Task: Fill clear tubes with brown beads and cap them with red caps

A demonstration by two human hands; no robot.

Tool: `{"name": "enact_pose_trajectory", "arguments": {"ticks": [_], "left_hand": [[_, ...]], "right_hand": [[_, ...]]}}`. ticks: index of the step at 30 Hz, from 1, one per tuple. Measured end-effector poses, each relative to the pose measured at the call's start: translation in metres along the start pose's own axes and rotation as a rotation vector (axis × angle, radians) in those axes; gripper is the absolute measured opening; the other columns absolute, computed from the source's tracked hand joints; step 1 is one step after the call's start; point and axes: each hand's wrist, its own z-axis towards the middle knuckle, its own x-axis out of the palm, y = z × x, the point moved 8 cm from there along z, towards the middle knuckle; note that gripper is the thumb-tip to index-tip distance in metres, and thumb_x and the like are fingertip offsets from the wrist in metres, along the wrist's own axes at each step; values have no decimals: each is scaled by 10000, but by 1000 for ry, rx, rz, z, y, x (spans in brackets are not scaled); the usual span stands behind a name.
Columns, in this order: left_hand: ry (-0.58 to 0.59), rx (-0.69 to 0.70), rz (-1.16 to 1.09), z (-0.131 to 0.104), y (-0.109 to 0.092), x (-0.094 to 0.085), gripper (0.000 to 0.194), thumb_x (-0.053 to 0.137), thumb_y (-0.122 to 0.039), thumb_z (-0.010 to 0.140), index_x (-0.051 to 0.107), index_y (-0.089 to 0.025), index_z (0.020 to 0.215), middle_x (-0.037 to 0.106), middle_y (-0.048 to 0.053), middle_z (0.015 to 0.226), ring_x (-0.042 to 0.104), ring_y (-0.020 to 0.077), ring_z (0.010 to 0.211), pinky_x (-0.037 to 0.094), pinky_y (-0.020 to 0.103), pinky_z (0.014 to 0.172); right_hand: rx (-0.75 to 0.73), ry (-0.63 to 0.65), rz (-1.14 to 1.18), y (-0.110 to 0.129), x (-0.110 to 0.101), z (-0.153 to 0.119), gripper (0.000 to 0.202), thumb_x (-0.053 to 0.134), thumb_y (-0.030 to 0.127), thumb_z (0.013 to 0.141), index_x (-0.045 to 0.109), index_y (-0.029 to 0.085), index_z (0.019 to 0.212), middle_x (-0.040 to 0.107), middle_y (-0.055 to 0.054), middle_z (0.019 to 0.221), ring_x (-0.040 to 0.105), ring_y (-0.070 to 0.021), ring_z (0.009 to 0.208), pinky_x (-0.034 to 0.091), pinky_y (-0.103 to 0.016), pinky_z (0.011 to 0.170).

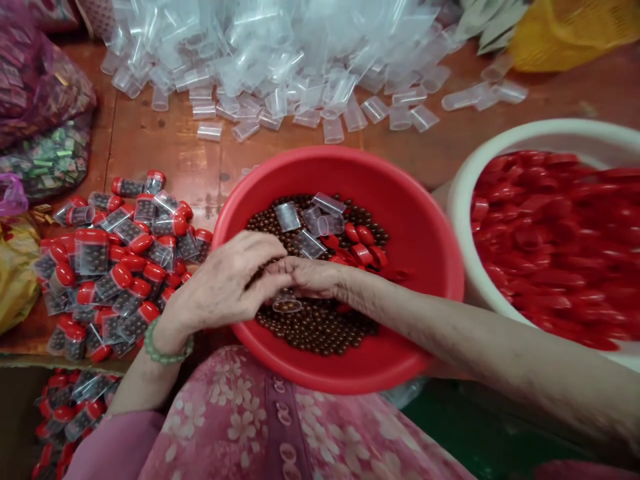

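My left hand (230, 277), with a green bead bracelet (167, 343) at the wrist, reaches over the near left side of a red basin (430, 240). Its fingers and thumb curve around a clear plastic tube (287, 305), partly covered by the hands. From the right, my right hand (313, 275) comes in against it, fingers curled and mostly hidden behind the left; what they hold cannot be made out. Brown beads (320, 330) cover the basin's bottom beneath both hands. Among them lie several loose clear tubes (311, 245) and red caps (363, 255).
Filled, red-capped tubes (120, 280) are piled at the left, with more in a box (65, 413) below. Empty clear tubes (300, 67) heap at the back. A white tub (460, 193) of red caps (545, 247) stands right. Bags (45, 93) and a yellow basket (575, 33) occupy the corners.
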Motion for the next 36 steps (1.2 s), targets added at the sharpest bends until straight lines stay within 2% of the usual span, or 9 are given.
{"name": "enact_pose_trajectory", "arguments": {"ticks": [2, 4, 8, 11, 16, 21, 28, 32, 36], "left_hand": [[163, 35, -7, -7, -9, 11, 451, 664, -328, 833, 558, -157, 1237, 576, 145, 1309, 527, 251, 1239, 469, 411, 1036], [227, 33, 63, -10, -12, 19, 557, 714, -305, 792, 535, -160, 1299, 507, 156, 1401, 439, 298, 1329, 418, 472, 1089], [165, -2, 94, -3, -10, 26, 274, 593, -210, 884, 658, -210, 1149, 574, 106, 1340, 486, 264, 1294, 411, 481, 1094], [65, -7, -53, 1, -12, 19, 201, 560, -183, 901, 684, -204, 1058, 598, 102, 1314, 547, 222, 1241, 453, 419, 1062], [-44, -62, -200, -4, -11, 9, 187, 530, -149, 909, 635, -161, 1064, 655, 120, 1214, 630, 175, 1119, 506, 322, 985], [-64, -71, -221, -4, -10, 10, 226, 544, -132, 899, 629, -143, 1108, 700, 90, 1113, 656, 141, 1028, 515, 243, 927], [-92, -151, -231, 0, -3, 13, 198, 559, -173, 898, 642, -134, 1073, 716, 67, 1018, 662, 129, 919, 507, 225, 851], [-87, -178, -261, 1, -1, 15, 196, 542, -188, 906, 625, -137, 1076, 702, 53, 976, 642, 124, 878, 495, 228, 813], [-132, -242, -342, -1, 7, 12, 202, 543, -203, 905, 612, -155, 1089, 687, 37, 966, 627, 117, 862, 487, 226, 795]], "right_hand": [[-27, -10, 67, 9, 0, -3, 302, 778, 377, 618, 581, 158, 684, 588, 19, 619, 543, -92, 565, 456, -239, 568], [-59, -20, 116, 19, 2, -8, 311, 784, 372, 611, 571, 159, 688, 569, 31, 617, 522, -78, 538, 443, -222, 534], [-144, -77, 177, 34, 3, -19, 360, 808, 388, 574, 589, 151, 733, 572, 35, 646, 526, -69, 548, 449, -206, 534], [-195, -124, 149, 41, 2, -32, 363, 755, 442, 660, 614, 150, 823, 620, 6, 719, 571, -95, 598, 487, -235, 577], [-359, -355, -574, 59, 12, -65, 211, 503, 322, 916, 636, 169, 859, 688, -49, 878, 636, -180, 859, 498, -337, 831], [-326, -508, -1180, 54, 28, -86, 170, 486, 167, 915, 645, 149, 972, 679, -115, 1002, 614, -210, 972, 466, -351, 894], [-46, -895, -1577, 78, -30, -99, 156, 502, 198, 904, 621, 123, 970, 660, -146, 958, 610, -259, 917, 460, -346, 816], [24, -859, -1592, 81, -42, -87, 197, 558, 244, 883, 596, 122, 1033, 678, -158, 995, 633, -264, 923, 459, -331, 784], [112, -844, -1462, 73, -64, -92, 154, 515, 170, 875, 599, 156, 1003, 697, -105, 957, 655, -216, 859, 438, -276, 724]]}}
